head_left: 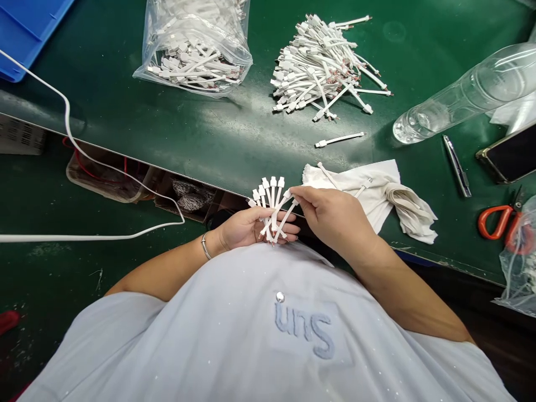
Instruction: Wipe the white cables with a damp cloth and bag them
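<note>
Left hand (245,228), palm up at the table edge (218,187), grips a fan of short white cables (271,209); right hand (330,215) pinches one cable's plug. Best kept aligned, plugs level, grip firm near the lower ends. Loose pile (322,64) lies well apart.

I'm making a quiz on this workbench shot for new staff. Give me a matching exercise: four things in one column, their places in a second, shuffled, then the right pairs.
Things:
1. fan of short white cables
2. scissors
3. plastic bag of cables
4. blue tray

Places:
A. top left corner of the table
B. between the left hand and right hand
C. right edge, red handles, beside the phone
D. left of the loose cable pile

Pairs: 1-B, 2-C, 3-D, 4-A
</note>
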A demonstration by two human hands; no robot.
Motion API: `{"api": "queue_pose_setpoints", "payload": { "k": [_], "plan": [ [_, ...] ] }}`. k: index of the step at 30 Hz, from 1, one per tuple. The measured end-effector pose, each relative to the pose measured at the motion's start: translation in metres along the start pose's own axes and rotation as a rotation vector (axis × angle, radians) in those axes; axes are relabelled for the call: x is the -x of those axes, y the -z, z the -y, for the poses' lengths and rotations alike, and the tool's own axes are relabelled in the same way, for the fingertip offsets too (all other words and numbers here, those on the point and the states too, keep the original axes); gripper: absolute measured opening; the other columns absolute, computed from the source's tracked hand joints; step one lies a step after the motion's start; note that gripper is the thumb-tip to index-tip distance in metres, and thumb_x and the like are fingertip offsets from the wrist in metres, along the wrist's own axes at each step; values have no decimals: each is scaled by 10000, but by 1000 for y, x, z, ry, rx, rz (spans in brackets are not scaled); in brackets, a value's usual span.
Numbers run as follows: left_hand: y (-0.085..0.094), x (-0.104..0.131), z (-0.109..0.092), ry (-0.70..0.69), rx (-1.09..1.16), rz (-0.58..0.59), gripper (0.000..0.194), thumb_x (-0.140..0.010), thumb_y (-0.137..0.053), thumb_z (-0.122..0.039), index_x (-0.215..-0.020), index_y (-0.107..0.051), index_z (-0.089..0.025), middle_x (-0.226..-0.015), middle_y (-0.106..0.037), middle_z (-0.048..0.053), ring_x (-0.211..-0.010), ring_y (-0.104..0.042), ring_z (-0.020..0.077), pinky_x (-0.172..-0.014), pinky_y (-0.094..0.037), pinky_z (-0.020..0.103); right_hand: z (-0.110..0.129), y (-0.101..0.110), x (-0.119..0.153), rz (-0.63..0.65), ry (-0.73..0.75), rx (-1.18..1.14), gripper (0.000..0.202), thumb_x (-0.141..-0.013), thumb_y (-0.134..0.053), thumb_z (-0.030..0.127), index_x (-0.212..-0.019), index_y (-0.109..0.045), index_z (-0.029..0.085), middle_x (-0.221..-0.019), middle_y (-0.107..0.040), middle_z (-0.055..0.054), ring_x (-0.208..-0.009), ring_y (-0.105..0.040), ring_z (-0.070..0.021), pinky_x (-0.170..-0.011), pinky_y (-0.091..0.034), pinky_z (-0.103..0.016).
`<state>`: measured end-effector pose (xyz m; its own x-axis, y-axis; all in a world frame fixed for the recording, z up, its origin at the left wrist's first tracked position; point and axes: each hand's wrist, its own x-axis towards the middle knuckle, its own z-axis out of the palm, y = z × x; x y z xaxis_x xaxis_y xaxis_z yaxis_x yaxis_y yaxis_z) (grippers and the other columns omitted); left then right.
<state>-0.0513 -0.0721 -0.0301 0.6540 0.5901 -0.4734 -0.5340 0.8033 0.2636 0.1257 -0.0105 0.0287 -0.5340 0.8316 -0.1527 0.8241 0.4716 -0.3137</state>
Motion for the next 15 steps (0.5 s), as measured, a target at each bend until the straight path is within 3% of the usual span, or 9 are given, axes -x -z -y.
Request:
{"api": "queue_pose_setpoints", "payload": {
  "k": [7,13,15],
  "plan": [
    [-3,1,-1,-4,-10,-36,384,-893,-459,-340,-1083,-657,-71,-1025,-717,152,-923,-685,249,-940,-438,380,-24,-2,21,-289,-52,-349,244,-904,-493,340,-980,-692,221,-862,-719,-48,-742,-654,-179,-691,-479,-287],
    [-10,3,-1,-27,-91,-89,295,-875,-562,-303,-1060,-664,-96,-986,-725,125,-864,-690,198,-893,-455,321,-36,-1,35,-475,-177,-563,208,-860,-568,362,-887,-702,206,-658,-638,-5,-572,-563,-130,-578,-460,-271],
    [-12,3,1,-36,-118,-108,295,-840,-622,-313,-1033,-668,-95,-917,-726,113,-819,-685,188,-812,-472,294,-42,0,36,-534,-209,-567,206,-846,-587,369,-874,-705,202,-615,-605,7,-569,-552,-129,-586,-459,-274]
  ]
}}
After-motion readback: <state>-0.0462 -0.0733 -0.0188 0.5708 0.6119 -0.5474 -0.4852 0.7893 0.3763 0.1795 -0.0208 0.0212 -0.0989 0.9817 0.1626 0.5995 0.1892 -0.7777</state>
